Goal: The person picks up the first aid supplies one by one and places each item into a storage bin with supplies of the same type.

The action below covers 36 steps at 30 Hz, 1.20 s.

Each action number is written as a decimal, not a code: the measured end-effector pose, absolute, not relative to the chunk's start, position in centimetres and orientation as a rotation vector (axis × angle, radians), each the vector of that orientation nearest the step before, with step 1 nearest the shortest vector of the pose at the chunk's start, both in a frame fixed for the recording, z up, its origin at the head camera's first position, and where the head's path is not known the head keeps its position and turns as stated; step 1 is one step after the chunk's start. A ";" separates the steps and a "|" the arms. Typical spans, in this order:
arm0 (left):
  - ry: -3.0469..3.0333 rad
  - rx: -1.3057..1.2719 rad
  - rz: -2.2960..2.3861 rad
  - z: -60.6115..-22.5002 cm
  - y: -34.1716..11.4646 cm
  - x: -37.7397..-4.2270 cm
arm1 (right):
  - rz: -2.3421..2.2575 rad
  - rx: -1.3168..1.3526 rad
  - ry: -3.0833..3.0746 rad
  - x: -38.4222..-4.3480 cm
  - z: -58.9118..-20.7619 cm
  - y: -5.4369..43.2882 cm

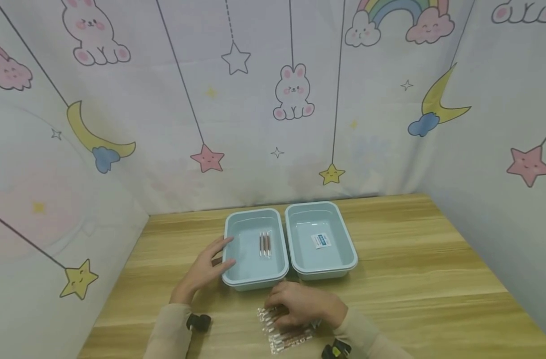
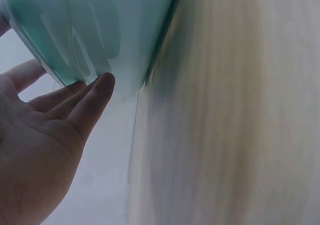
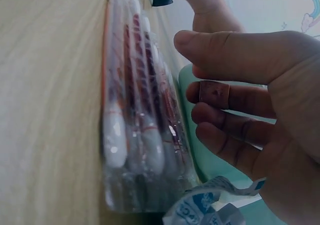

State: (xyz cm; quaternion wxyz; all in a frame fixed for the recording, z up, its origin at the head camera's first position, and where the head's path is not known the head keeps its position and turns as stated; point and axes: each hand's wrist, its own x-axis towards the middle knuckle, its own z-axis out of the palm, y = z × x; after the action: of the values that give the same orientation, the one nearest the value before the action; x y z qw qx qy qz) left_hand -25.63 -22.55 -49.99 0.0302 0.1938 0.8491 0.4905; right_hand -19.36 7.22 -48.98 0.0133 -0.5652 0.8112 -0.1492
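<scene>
Clear-wrapped swabs (image 3: 142, 95) lie in a row on the wooden table (image 1: 421, 304), right under the right hand (image 1: 306, 301), whose fingers are loosely bent with nothing visible between thumb and fingertips. Close by the same hand sits a crumpled white-and-blue wrapper (image 3: 205, 210). Just beyond its knuckles stand two pale blue trays side by side, their near walls bordering the space ahead of it. The left tray (image 1: 243, 267) holds three more wrapped swabs (image 1: 265, 244); the right tray (image 1: 306, 262) holds a white-and-blue sachet (image 1: 320, 241). Away to its left, the left hand (image 1: 203, 269) rests at the left tray's outer edge, fingers extended rather than curled. The head view has the right hand covering part of the row; the right wrist view uncovers the white swab tips and shows a brown adhesive strip (image 3: 214, 95) round one finger. The left wrist view alone reveals fingertips against the tray's outer wall, below the rim.
</scene>
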 end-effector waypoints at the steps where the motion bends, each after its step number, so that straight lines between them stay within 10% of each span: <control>1: 2.617 0.600 1.512 -50.0 -22.5 -25.7 | -0.462 -1.755 2.530 -19.4 -49.0 7.2; 36: 2.660 0.551 1.451 -49.9 -22.6 -25.4 | -0.441 -1.699 2.633 -19.2 -50.2 6.8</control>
State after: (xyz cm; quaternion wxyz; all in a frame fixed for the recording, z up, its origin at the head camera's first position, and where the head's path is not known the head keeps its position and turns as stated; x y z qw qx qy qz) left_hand -25.44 -22.65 -49.86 0.0311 0.1788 0.8633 0.4710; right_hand -19.19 6.77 -50.25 -0.0114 -0.5368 0.8320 -0.1395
